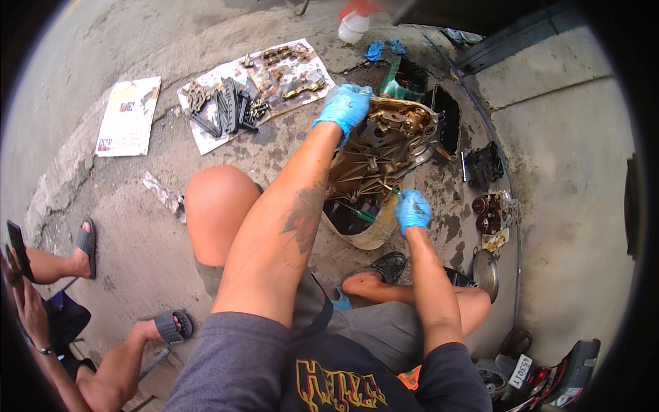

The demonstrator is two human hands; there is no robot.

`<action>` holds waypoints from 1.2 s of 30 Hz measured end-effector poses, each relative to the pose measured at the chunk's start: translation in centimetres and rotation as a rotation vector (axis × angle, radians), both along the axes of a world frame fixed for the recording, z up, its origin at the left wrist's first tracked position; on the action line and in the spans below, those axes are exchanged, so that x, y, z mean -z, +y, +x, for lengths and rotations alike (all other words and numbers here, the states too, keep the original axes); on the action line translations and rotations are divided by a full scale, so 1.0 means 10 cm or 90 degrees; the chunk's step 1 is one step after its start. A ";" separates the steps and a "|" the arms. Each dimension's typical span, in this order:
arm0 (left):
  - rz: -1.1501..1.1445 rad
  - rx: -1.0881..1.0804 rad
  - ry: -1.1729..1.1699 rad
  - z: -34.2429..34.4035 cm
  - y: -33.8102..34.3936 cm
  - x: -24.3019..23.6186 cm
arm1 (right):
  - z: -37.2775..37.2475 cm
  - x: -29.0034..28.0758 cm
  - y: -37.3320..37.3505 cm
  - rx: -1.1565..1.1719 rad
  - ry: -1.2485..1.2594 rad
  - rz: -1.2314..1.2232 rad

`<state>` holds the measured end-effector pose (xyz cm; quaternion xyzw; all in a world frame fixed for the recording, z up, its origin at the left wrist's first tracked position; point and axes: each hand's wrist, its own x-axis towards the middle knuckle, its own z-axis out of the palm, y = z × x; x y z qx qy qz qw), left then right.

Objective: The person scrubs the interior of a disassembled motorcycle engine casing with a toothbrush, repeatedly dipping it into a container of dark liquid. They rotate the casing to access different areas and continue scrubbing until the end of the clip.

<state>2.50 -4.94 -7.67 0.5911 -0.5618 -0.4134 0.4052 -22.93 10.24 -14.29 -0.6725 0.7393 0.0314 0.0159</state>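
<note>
A large metal gearbox-like housing (pixel 374 154), oily and ribbed, leans over a pale round tub (pixel 367 240) in front of me. My left hand (pixel 347 108), in a blue glove, is closed on the housing's far left rim. My right hand (pixel 413 209), also gloved in blue, is closed around a thin tool (pixel 392 189) whose pale tip points at the housing's near right side. Most of the tool is hidden in the fingers, so its kind is unclear. Inside the tub, a green object (pixel 362 214) shows below the housing.
Bolts and dark metal parts (pixel 233 103) lie on oily cardboard (pixel 206 143) at the far left. A green cut-open container (pixel 405 79) and a black pan (pixel 447 123) stand behind the housing. More parts (pixel 491 209) lie right. Another person's legs (pixel 123 357) are at lower left.
</note>
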 end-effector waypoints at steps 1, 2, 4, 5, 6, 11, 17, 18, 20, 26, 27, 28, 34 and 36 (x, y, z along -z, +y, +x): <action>-0.013 -0.007 0.017 -0.01 -0.04 0.06 | -0.05 -0.13 -0.01 -0.001 -0.023 0.001; 0.002 0.017 0.002 -0.04 -0.04 0.04 | -0.14 -0.20 -0.01 0.004 -0.047 0.002; 0.022 0.005 0.009 -0.03 -0.05 0.01 | -0.14 -0.27 0.03 0.063 -0.123 0.004; -0.058 0.033 -0.063 0.01 -0.07 0.04 | -0.16 -0.28 0.04 0.090 -0.161 0.008; -0.047 0.032 -0.057 0.01 -0.10 0.07 | -0.21 -0.26 0.00 0.104 -0.212 0.019; 0.095 0.020 0.003 0.01 0.01 -0.15 | -0.27 -0.24 -0.20 0.103 -0.466 -0.048; -0.047 0.038 -0.035 -0.04 -0.10 0.09 | 0.25 0.27 -0.34 0.024 -0.704 -0.211; -0.057 0.043 -0.048 -0.03 -0.13 0.11 | 0.46 0.33 -0.27 0.054 -0.792 -0.217; -0.075 0.032 -0.065 0.02 -0.12 0.11 | 0.92 0.26 -0.10 0.146 -0.634 -0.110; -0.074 0.060 -0.066 0.00 -0.09 0.10 | 0.74 -0.01 -0.22 0.219 -0.648 -0.150; -0.077 0.060 -0.064 0.05 -0.08 0.11 | 0.84 -0.07 -0.19 0.170 -0.592 -0.125; -0.087 0.062 -0.057 0.05 -0.09 0.12 | 0.90 -0.13 -0.18 0.121 -0.532 -0.107; 0.074 0.043 0.063 -0.05 0.01 -0.14 | 0.53 -0.59 -0.50 0.323 -1.114 0.324; 0.083 0.064 0.072 -0.12 0.05 -0.24 | 0.61 -0.49 -0.44 0.407 -1.417 0.452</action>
